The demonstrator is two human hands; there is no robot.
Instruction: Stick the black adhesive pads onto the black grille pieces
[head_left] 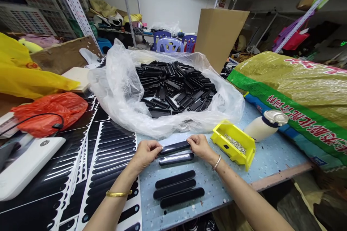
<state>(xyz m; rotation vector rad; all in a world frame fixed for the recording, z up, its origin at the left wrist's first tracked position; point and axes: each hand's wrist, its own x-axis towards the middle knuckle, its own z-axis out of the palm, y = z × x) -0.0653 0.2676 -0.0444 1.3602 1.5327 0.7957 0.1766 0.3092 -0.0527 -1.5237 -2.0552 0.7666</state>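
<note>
My left hand (146, 153) and my right hand (199, 145) pinch the two ends of a glossy black oblong strip (175, 147) just above the blue speckled table (271, 157). A second glossy strip (176, 159) lies right below it. Three matte black oblong strips (177, 188) lie in a row nearer to me. Both hands have their fingers closed on the held strip.
A clear plastic bag (119, 94) full of black combs (176, 85) lies behind the hands. A yellow bin (234, 145) of small metal parts and a white bottle (264, 125) sit to the right. Sheets of black stickers (108, 151), a white device (27, 164) and a red bag (48, 112) are on the left.
</note>
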